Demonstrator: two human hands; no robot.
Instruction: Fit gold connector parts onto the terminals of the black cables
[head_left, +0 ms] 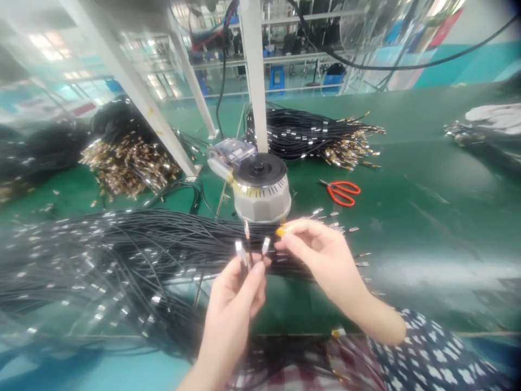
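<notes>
My left hand (236, 298) is closed around a few black cables, whose silvery connector ends (265, 245) stick up above the thumb and fingers. Just to its right, my right hand (321, 252) pinches a small piece of yellow tape (280, 231) between thumb and fingertips. The tape is held near the cable ends but apart from them. Behind both hands stands a round grey tape dispenser (262, 203) with a black top disc. A thick bundle of black cables (171, 233) lies across the table under and beyond my hands.
Red-handled scissors (344, 193) lie right of the dispenser on the green table (427, 217). More cable bundles sit at the back (309, 133) and left (126, 163). White metal posts (254, 76) rise behind the dispenser. Several cables with yellow-wrapped ends (337, 333) rest on my lap.
</notes>
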